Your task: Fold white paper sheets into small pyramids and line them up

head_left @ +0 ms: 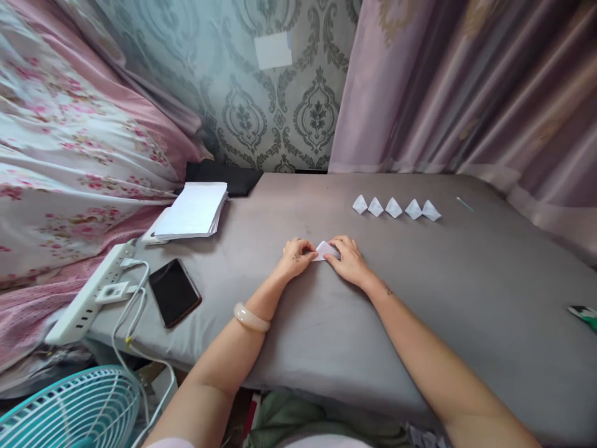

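Note:
A small folded piece of white paper [324, 250] lies on the grey cloth-covered table [420, 298], pinched between both hands. My left hand [295, 257] presses its left side and my right hand [349, 259] covers its right side. Most of the paper is hidden under the fingers. A row of several small folded white paper triangles [394, 208] sits farther back on the table, to the right of the hands. A pale bangle [250, 317] is on my left wrist.
A stack of white paper sheets [193, 211] lies at the back left, a black phone [174, 292] in front of it. A white power strip [96, 289] with cables hangs at the left edge, a teal fan [69, 407] below. Curtains hang at the right.

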A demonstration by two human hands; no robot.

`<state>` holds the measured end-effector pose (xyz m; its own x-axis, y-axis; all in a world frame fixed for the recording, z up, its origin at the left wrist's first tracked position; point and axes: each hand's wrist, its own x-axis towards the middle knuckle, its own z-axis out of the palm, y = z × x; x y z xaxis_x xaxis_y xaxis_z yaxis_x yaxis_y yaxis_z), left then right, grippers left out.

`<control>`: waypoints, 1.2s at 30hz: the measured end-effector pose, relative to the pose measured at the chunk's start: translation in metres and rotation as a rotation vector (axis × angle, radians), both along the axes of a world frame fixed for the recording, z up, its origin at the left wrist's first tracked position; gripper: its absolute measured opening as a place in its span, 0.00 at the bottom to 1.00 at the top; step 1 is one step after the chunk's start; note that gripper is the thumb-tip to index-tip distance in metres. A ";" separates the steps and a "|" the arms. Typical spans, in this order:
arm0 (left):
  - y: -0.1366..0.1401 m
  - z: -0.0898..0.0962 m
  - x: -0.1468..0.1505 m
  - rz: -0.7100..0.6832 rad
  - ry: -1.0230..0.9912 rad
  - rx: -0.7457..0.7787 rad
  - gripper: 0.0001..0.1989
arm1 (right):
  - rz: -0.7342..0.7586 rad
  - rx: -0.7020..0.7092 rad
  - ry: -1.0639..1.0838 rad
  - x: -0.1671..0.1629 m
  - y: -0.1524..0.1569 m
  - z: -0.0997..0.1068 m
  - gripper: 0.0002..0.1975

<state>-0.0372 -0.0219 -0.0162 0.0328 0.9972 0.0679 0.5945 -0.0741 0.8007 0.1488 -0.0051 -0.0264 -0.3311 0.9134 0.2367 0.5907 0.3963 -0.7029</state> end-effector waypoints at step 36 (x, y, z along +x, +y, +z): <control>-0.018 0.022 0.024 0.056 -0.937 -0.275 0.17 | -0.124 -0.150 0.402 0.008 -0.011 0.029 0.15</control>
<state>-0.0132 -0.0395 0.0061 0.0364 0.9806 -0.1928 -0.2943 0.1948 0.9356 0.1567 -0.0156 0.0022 -0.1256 0.9745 0.1861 0.2958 0.2158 -0.9305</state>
